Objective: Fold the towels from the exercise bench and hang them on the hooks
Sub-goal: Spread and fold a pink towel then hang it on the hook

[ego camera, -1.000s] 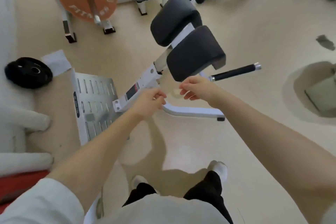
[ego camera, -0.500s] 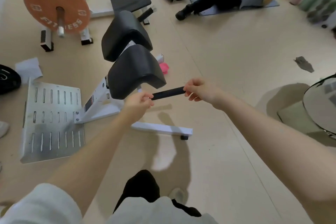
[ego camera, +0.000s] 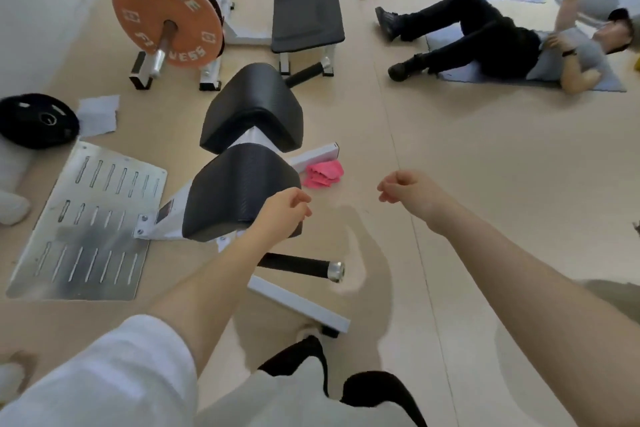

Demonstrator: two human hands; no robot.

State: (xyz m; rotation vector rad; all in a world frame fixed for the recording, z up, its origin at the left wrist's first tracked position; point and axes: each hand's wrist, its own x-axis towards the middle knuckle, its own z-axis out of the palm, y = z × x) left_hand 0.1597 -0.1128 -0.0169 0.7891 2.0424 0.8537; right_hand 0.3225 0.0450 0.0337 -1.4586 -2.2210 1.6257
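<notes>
A crumpled pink towel (ego camera: 323, 174) lies on the floor beside the white frame of the exercise bench, just right of its black pads (ego camera: 242, 198). My left hand (ego camera: 284, 215) hovers over the near pad's right edge, fingers curled shut. My right hand (ego camera: 405, 194) is out over the bare floor to the right of the towel, also curled shut. I see nothing held in either hand. No hooks are in view.
The bench's black handle (ego camera: 298, 265) and metal foot plate (ego camera: 86, 218) lie close in front. Behind stand a rack with an orange weight plate (ego camera: 166, 21) and a flat padded bench (ego camera: 306, 14). A black plate (ego camera: 34, 120) lies left. People exercise on mats (ego camera: 485, 42) at far right.
My hands have moved apart; a second ago they were nearly touching in front of the pad. The view has swung up and right, so the pink towel and the people on mats now show.
</notes>
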